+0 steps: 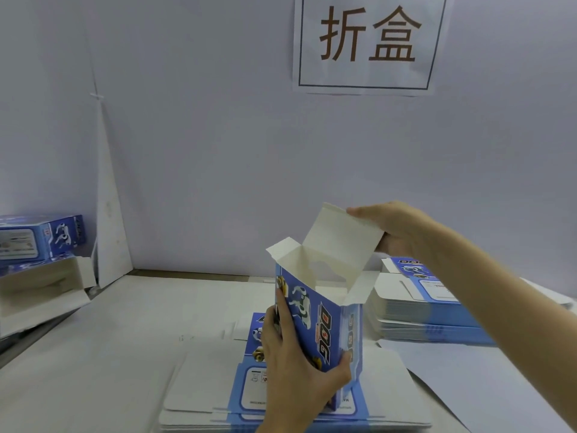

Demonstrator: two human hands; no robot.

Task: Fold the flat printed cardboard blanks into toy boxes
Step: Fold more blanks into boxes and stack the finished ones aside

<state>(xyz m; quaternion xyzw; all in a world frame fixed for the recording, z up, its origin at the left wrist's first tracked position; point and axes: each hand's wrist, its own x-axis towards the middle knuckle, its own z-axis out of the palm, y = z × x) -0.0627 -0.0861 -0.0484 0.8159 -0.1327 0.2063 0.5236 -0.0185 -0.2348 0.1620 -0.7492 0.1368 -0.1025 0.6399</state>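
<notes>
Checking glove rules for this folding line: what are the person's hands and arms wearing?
Both are bare. The left hand and right hand carry no gloves, and no ring, watch or band shows. The right forearm is uncovered to the frame edge, no sleeve in view; the left wrist is bare too.

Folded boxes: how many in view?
3: upright box at centre, in left hand and right hand; closed box far left; open box under it. More may be hidden off-frame left.
</notes>
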